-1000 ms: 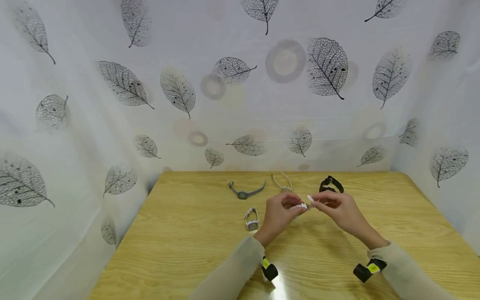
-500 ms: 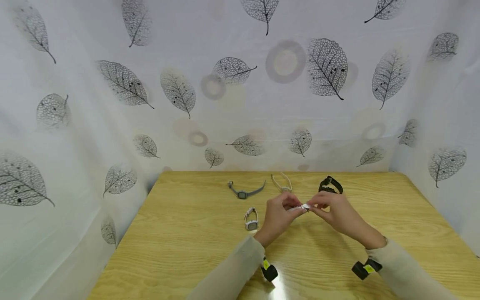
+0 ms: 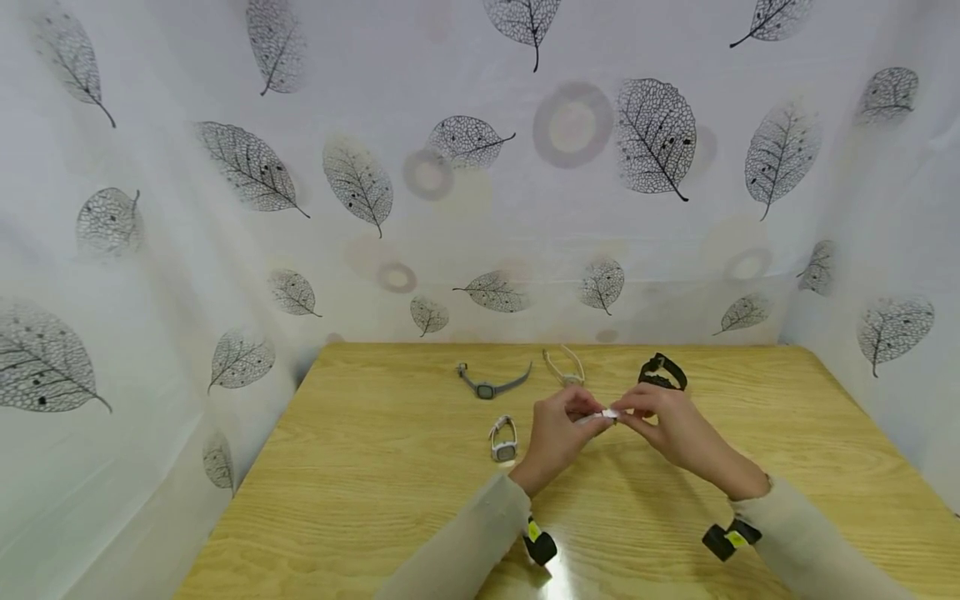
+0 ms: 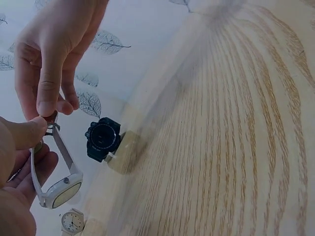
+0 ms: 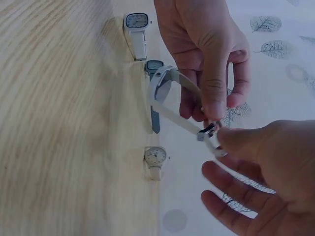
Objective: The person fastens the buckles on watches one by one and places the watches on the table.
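Both hands work on a white wristwatch point(image 4: 63, 191) held over the table. My left hand point(image 3: 558, 433) pinches its strap close to the buckle, thumb on top. My right hand point(image 3: 678, 433) pinches the strap's tip between thumb and index finger, right at the buckle point(image 5: 207, 132). In the right wrist view the strap point(image 5: 173, 116) makes a loop, the free end through the buckle, and the watch case hangs on the left hand's side. The right hand's other fingers spread away from the strap. In the head view the fingers hide most of the watch.
On the wooden table point(image 3: 360, 500) lie a white watch point(image 3: 504, 450) left of the hands, a grey watch point(image 3: 486, 389) behind it, a cream watch point(image 3: 572, 377) at the back and a black watch point(image 3: 663, 372) beyond the right hand. A leaf-patterned curtain point(image 3: 480, 217) surrounds the table.
The right hand has moved slightly left, bringing the strap tip from just apart to the buckle at the left fingertips. The left hand and the watches on the table have stayed put.
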A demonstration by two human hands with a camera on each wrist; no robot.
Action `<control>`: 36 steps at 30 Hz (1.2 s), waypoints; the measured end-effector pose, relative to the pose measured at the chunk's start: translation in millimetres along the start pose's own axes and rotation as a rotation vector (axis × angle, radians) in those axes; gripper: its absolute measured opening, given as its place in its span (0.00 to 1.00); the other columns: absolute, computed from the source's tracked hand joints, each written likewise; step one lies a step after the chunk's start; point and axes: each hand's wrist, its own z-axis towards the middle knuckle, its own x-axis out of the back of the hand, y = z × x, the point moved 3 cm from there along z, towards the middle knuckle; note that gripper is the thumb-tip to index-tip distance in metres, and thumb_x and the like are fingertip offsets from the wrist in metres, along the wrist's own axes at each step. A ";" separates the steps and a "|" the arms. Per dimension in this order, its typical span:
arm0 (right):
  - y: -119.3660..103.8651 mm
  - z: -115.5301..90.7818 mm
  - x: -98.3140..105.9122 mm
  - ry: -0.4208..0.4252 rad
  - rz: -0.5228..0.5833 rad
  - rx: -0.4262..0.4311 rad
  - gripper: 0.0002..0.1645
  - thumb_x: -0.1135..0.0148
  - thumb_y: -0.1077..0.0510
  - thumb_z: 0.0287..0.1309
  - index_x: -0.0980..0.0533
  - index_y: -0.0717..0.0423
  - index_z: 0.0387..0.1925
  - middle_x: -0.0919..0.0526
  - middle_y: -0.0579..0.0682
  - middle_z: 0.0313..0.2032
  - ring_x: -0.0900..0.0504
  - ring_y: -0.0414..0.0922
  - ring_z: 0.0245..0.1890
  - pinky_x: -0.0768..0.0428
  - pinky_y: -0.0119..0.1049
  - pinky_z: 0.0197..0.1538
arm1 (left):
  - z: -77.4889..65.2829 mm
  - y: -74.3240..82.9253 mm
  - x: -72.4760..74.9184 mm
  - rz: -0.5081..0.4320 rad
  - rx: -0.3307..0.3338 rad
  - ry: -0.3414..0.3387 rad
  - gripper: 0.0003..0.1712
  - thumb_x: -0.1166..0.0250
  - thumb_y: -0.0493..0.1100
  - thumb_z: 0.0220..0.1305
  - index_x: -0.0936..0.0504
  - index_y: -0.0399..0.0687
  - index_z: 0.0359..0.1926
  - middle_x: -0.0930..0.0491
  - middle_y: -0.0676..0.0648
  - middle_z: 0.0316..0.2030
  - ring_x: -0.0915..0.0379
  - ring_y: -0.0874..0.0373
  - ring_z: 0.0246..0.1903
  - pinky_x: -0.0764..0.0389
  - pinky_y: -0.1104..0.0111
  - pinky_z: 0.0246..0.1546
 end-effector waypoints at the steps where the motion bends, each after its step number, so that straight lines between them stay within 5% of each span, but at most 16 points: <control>1: 1.3 -1.3 -0.4 0.023 0.016 -0.005 0.10 0.26 0.68 0.57 0.13 0.54 0.40 0.14 0.44 0.37 0.16 0.37 0.31 0.14 0.36 0.34 | 0.0 -0.2 0.3 -0.002 0.006 0.004 0.10 0.23 0.33 0.57 0.17 0.40 0.36 0.12 0.47 0.35 0.16 0.68 0.35 0.14 0.73 0.40; 9: 13.2 -12.8 -4.8 0.142 0.127 -0.098 0.14 0.28 0.68 0.59 0.14 0.52 0.46 0.11 0.45 0.41 0.13 0.38 0.36 0.13 0.34 0.38 | 1.1 0.8 2.8 0.015 0.009 0.018 0.11 0.22 0.35 0.58 0.18 0.42 0.36 0.11 0.48 0.34 0.16 0.69 0.31 0.14 0.73 0.36; 17: 13.8 -15.0 -11.4 0.204 0.134 0.026 0.19 0.26 0.75 0.51 0.12 0.53 0.42 0.12 0.44 0.39 0.14 0.38 0.36 0.19 0.20 0.39 | 1.0 2.7 1.4 0.017 -0.019 0.007 0.11 0.22 0.35 0.57 0.17 0.41 0.37 0.11 0.47 0.35 0.16 0.70 0.32 0.14 0.73 0.36; 27: 11.3 -21.2 -15.9 0.245 0.147 -0.116 0.16 0.26 0.70 0.56 0.14 0.54 0.46 0.11 0.45 0.39 0.16 0.36 0.31 0.17 0.26 0.37 | 2.4 0.2 0.6 0.000 0.027 0.023 0.11 0.22 0.36 0.58 0.17 0.44 0.36 0.11 0.49 0.34 0.16 0.69 0.31 0.14 0.72 0.35; 36: 12.1 -23.8 -18.8 0.275 0.196 -0.077 0.18 0.27 0.73 0.55 0.12 0.53 0.44 0.11 0.47 0.41 0.15 0.35 0.36 0.19 0.22 0.38 | 3.1 0.0 -0.1 -0.004 0.011 0.026 0.11 0.22 0.36 0.57 0.18 0.44 0.36 0.11 0.49 0.34 0.15 0.69 0.31 0.13 0.72 0.35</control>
